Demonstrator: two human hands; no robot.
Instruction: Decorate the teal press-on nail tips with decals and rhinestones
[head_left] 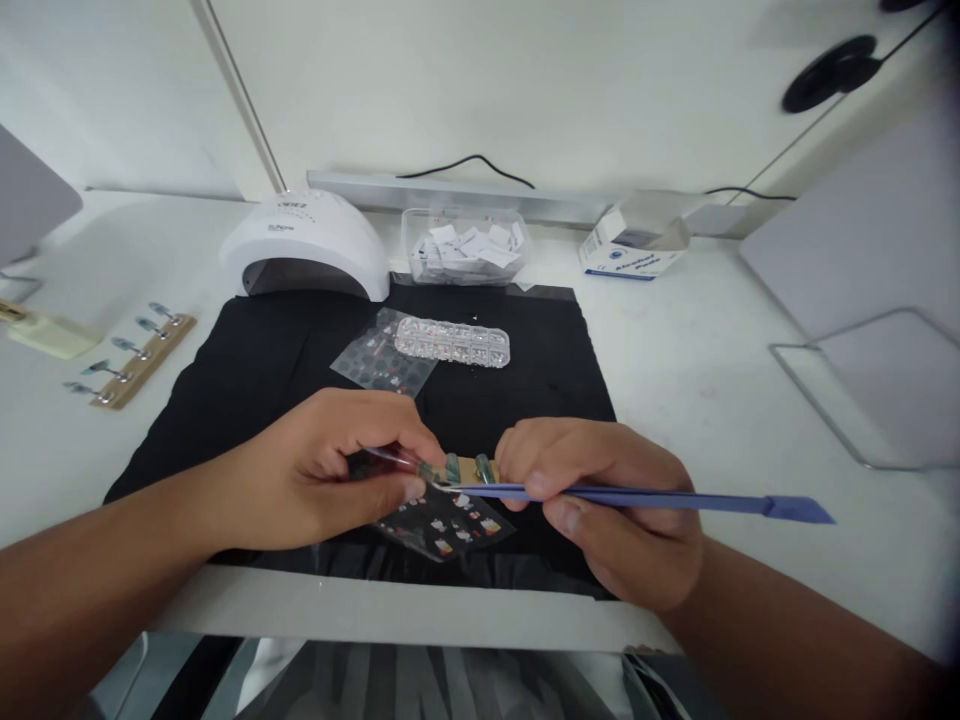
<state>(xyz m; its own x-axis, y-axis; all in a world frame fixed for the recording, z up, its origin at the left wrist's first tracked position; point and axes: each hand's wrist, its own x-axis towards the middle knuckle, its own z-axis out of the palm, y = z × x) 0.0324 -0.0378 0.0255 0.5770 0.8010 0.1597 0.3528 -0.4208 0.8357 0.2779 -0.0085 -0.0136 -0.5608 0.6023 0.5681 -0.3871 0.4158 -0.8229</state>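
Note:
My right hand [615,500] is closed around long blue tweezers [720,502], which point left with their tips close to my left fingertips. My left hand [337,470] pinches thumb and fingers together around a thin, reddish, see-through piece that I cannot make out. Between my hands is a wooden nail stand [467,470] carrying green false nails [484,469], its right end hidden by my right fingers. Below them, a clear sticker sheet [450,528] with small printed figures lies on the black cloth [540,400].
A clear compartment case [452,342] of small gems overlaps another sticker sheet [382,360]. Behind stand a white nail lamp [307,240], a plastic box [469,250] of packets and an alcohol pad box [634,245]. At left are a second nail stand [146,365] and a bottle [52,332].

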